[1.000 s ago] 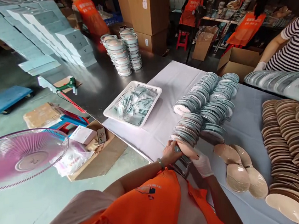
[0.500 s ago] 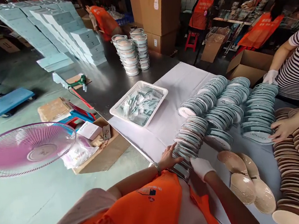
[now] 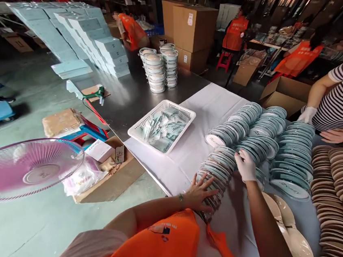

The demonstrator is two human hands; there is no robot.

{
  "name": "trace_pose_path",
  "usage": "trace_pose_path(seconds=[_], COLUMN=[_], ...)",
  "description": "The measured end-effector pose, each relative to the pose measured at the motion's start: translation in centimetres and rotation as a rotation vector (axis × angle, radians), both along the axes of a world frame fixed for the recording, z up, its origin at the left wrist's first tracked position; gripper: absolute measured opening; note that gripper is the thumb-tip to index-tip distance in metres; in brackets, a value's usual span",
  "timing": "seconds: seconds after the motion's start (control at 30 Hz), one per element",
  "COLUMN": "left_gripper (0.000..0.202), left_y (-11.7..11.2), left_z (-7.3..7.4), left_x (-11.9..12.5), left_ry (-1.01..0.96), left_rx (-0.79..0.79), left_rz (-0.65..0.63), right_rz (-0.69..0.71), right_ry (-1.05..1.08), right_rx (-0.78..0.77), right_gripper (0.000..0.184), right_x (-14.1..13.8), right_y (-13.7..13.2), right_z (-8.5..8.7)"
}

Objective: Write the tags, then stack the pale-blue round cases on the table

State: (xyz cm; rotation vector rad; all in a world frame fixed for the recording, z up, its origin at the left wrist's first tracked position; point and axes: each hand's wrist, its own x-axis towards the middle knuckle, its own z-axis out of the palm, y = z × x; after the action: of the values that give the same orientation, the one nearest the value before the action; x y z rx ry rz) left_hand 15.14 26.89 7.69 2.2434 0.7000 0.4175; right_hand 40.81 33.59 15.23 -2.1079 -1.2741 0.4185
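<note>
My left hand [image 3: 200, 193], bare with a band at the wrist, lies with spread fingers on a leaning row of round, clear-edged cases [image 3: 220, 161]. My right hand [image 3: 246, 166], in a white glove, is at the far end of this row, beside the teal round cases [image 3: 258, 149]. Its fingers are bent together, and whatever may be between them is too small to make out. More teal cases [image 3: 296, 160] with printed white faces stand in rows to the right. Beige figure-eight-shaped trays [image 3: 298, 242] lie near my right forearm, which partly covers them.
A white basket [image 3: 131, 131] of printed sachets stands on the white table cover [image 3: 176, 173]. Beige pieces [image 3: 331, 193] are stacked at right, near a co-worker in a striped shirt [image 3: 340, 104]. Stacked cases [image 3: 155, 73] stand farther back. A pink fan [image 3: 34, 167] is at left.
My right hand has moved forward and right, from the row's near end to its far end. My left hand stays on the row, fingers spread wider. The co-worker's bare hand has left the teal cases.
</note>
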Motion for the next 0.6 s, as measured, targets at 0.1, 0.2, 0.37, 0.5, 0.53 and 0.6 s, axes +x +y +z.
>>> trace_pose_path(seconds=[0.1,0.2,0.37,0.5,0.53,0.6], left_gripper=[0.071,0.076,0.082,0.064,0.054,0.044], left_y=[0.3,-0.4,0.6,9.5,12.2,16.9], left_z=[-0.8,-1.8,-1.6,1.1,1.8,2.7], left_x=[1.2,1.7,0.5,3.8,5.5,9.1], left_ry=[0.028,0.026,0.006,-0.071,-0.091,-0.088], left_rx=[-0.081,-0.150,-0.211,-0.192,-0.198,-0.257], left_rz=[0.071,0.139,0.180,0.267,0.266,0.229], right_rz=[0.018,-0.010,-0.082,-0.038,-0.030,-0.032], right_ry=[-0.218,-0.355,-0.441,-0.357,-0.277,-0.125], right_rx=[-0.122,-0.233,-0.269,-0.257,-0.220,-0.121], right_gripper=[0.052,0.051,0.053,0.049,0.046,0.039], right_x=[-1.9,-4.4,-6.1,-5.4,-5.0,-3.8], right_y=[3.9,5.0,2.8,1.5,1.4,1.3], right_z=[-0.7,-2.6,-5.3,-6.6,-7.0,-7.7])
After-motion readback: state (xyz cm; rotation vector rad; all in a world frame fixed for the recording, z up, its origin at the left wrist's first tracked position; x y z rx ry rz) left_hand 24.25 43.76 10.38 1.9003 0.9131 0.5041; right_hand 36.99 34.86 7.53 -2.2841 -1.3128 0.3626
